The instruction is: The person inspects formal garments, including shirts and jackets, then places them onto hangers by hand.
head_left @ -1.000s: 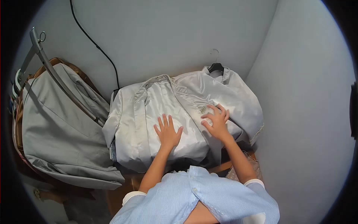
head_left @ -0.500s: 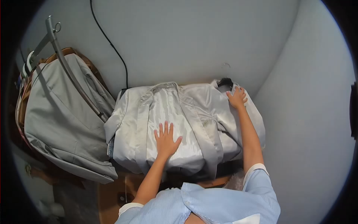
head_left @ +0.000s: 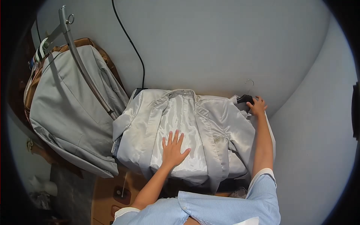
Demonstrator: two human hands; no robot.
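A shiny silver-white satin robe (head_left: 139, 127) lies spread out at waist height, its front parted over a paler lining. Flat on the lining rests my left hand (head_left: 174, 151), fingers spread. At the robe's upper right corner, a black clothes hanger (head_left: 245, 99) with a thin metal hook pokes out of the satin. My right hand (head_left: 258, 107) touches the hanger's right side and the fabric there, its fingers apart. The undersides of both hands are hidden.
To the left, a grey garment (head_left: 71, 108) and brown ones hang from a curved metal rack (head_left: 80, 65). A black cable (head_left: 131, 39) runs down the grey wall (head_left: 210, 45) behind. Brown flooring or furniture (head_left: 107, 191) shows below, and a second wall (head_left: 311, 150) stands close on the right.
The view has shifted, so the scene sits further right and lower. My right hand has moved up along the hanger's side with fingers spread wider. My left hand stays on the lining.
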